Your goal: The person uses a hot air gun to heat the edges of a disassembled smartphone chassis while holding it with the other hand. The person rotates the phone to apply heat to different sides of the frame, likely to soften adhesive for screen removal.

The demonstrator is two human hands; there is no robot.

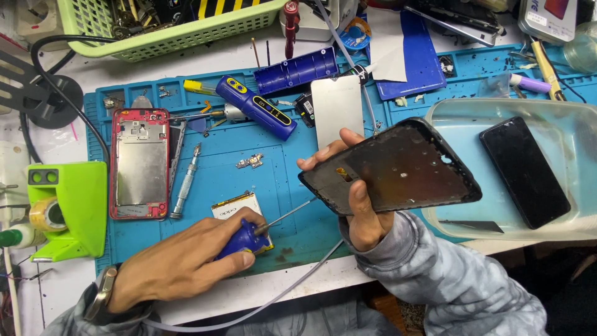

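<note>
crowding a blue repair mat (205, 180) (cluttered white bench): hands gripping screwdriver (249, 239) and black phone frame (398, 168).

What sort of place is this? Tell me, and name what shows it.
Probably a phone repair bench. The right hand holds a stripped black phone frame, the left hand grips a blue-handled tool, and an opened red phone lies on a blue work mat.

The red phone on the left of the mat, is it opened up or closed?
Opened up. The red phone lies flat on the blue mat with its cover off, showing a bare metal plate inside the red frame.
</note>
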